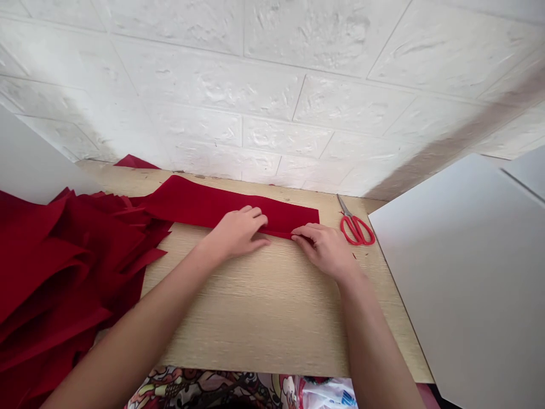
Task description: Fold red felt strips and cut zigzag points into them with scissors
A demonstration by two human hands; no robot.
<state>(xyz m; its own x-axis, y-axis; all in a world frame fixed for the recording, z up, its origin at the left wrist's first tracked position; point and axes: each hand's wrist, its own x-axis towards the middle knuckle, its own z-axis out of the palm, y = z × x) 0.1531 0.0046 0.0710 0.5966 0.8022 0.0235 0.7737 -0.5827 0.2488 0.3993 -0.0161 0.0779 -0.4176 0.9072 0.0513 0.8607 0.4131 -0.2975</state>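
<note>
A long strip of dark red fabric [238, 205] lies across the wooden table, its near edge turned up in a narrow fold toward the right end. On the middle of the strip rests my left hand [241, 232], with its bent fingers on the cloth and the thumb apart, over the table. At the near edge, close to the right end, my right hand [322, 247] pinches the fold between thumb and fingers. Red-handled scissors [356, 227] lie just right of the strip, blades pointing toward the wall.
A large heap of red fabric pieces [55, 272] covers the left side. Another red scrap [136, 163] sits by the white brick-patterned wall [272, 102]. White panels flank the table [251, 318], the right panel [468, 267] standing close to the scissors. Patterned cloth [204, 389] shows below the front edge.
</note>
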